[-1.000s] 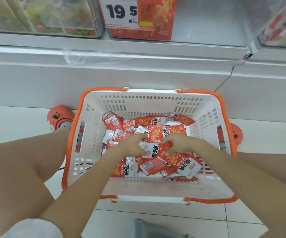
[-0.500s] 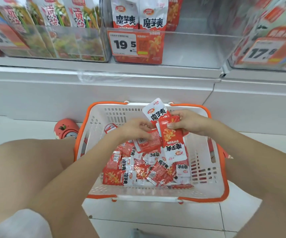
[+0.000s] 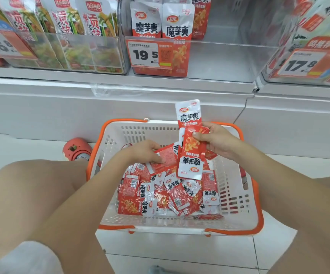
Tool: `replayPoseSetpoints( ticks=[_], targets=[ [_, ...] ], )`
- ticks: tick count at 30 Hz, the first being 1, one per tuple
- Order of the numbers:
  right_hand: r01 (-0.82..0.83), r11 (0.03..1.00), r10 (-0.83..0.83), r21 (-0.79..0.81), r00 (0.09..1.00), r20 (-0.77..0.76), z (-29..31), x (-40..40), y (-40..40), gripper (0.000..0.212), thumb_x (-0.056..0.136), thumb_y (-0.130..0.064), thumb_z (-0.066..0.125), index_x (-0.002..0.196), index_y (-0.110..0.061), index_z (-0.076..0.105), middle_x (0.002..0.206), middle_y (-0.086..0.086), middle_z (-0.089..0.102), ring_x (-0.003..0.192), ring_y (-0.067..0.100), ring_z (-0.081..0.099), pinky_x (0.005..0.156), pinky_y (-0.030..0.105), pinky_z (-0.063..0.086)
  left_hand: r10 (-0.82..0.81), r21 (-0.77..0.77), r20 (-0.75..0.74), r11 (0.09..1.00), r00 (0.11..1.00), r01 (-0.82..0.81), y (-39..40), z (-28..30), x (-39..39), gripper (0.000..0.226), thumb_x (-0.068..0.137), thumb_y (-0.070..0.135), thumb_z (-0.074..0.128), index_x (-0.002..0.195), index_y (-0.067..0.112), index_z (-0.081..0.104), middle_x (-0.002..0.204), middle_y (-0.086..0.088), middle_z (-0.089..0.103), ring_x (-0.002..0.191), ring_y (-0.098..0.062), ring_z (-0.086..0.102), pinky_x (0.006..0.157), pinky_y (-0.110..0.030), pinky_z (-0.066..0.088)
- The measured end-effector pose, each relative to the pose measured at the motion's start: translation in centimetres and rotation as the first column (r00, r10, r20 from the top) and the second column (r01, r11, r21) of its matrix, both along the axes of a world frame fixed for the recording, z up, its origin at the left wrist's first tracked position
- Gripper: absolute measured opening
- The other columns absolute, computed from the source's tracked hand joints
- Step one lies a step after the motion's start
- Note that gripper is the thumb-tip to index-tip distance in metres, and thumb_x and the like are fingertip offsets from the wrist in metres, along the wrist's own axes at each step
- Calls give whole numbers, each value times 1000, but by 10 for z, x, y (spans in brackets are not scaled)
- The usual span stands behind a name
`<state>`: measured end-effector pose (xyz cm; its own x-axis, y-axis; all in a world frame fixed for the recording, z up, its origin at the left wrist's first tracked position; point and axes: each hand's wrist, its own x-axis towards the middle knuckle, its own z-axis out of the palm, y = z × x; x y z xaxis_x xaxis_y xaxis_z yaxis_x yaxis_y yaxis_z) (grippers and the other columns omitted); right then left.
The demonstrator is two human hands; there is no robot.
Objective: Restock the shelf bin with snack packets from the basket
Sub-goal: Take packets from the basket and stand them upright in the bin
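Observation:
A white basket with an orange rim (image 3: 258,214) stands on the floor and holds several red-and-white snack packets (image 3: 160,194). My right hand (image 3: 217,141) grips a bunch of packets (image 3: 191,153) above the basket, one pointing up and one hanging down. My left hand (image 3: 146,152) holds a red packet (image 3: 165,159) by its edge, just left of that bunch. Above, the clear shelf bin (image 3: 219,60) holds a few upright packets of the same snack (image 3: 160,22) at its left end.
A price card reading 19.5 (image 3: 150,54) is fixed to the bin's front. Neighbouring bins hold green-and-red bags (image 3: 61,26) on the left and a 17.8 price card (image 3: 300,64) on the right. My bare knees flank the basket. A red shoe (image 3: 77,148) is beside it.
Both hands have risen out of the pile in the basket with packets in them. The view has tilted up, so the shelf bins now show.

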<state>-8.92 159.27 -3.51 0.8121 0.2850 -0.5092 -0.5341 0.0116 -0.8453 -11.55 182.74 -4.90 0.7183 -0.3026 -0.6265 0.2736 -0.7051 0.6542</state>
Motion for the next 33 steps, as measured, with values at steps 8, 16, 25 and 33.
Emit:
replayPoseSetpoints(
  ticks=[8,16,25,33],
  targets=[
    [188,978,-177,93,978,-110,-6,7,-19,40,88,2,59,127,-4,53,93,8,72,78,17,71,63,29,59,321,-247,-227,894,919,-373,12,-3,-6,34,89,-1,56,122,10,51,96,-6,71,85,-17,70,77,-34,57],
    [139,967,-107,212,982,-154,-6,3,4,30,89,1,58,117,-10,54,88,7,73,76,16,71,63,28,59,354,-526,-402,665,844,-530,-12,4,-8,15,93,2,46,107,7,48,99,-14,58,88,-22,61,86,-37,51],
    [87,963,-63,254,993,-100,-1,4,14,26,89,3,56,111,-11,59,98,9,71,87,21,69,82,38,57,363,-471,-441,685,821,-556,-31,1,-16,38,89,16,65,124,20,52,119,-3,65,110,-21,62,93,-44,52],
    [128,969,-106,213,988,-112,-5,6,9,37,91,10,50,121,-11,56,99,11,70,80,19,72,63,32,59,508,-470,-382,612,772,-636,-30,3,-13,31,80,-2,69,101,17,57,92,-2,71,86,-18,66,73,-35,55]
  ],
)
